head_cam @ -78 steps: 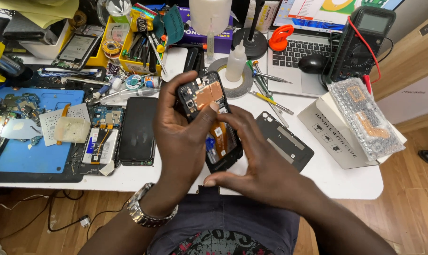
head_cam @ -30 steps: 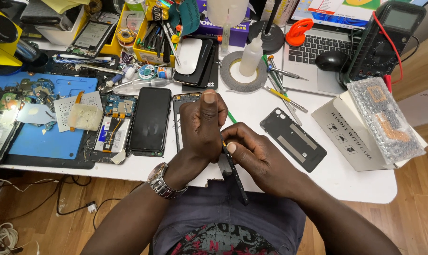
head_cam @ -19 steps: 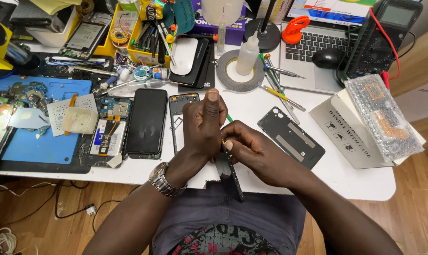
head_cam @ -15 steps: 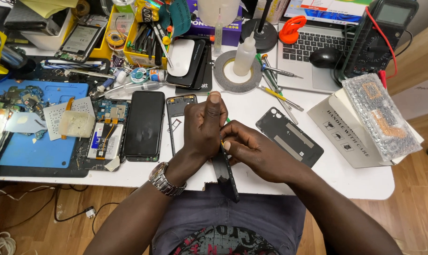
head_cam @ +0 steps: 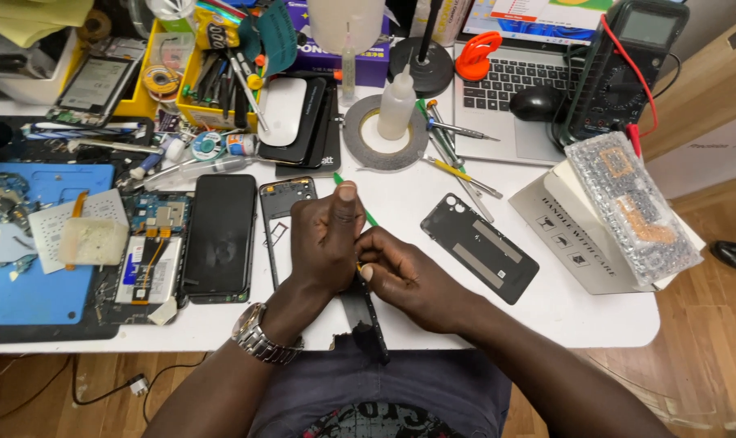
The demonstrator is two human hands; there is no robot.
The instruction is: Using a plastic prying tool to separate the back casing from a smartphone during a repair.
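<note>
Clutter (head_cam: 222,89) behind — bare table (head_cam: 571,312) right.

Left hand (head_cam: 326,239): back up, fingers curled shut, thumb extended forward, silver metal wristwatch (head_cam: 258,341) on wrist | Right hand (head_cam: 408,280): fingers pinched together, tips against left hand's knuckles | Forearms: bare, converging from lower frame, hands touching at centre | Grip contents: mostly hidden.
</note>
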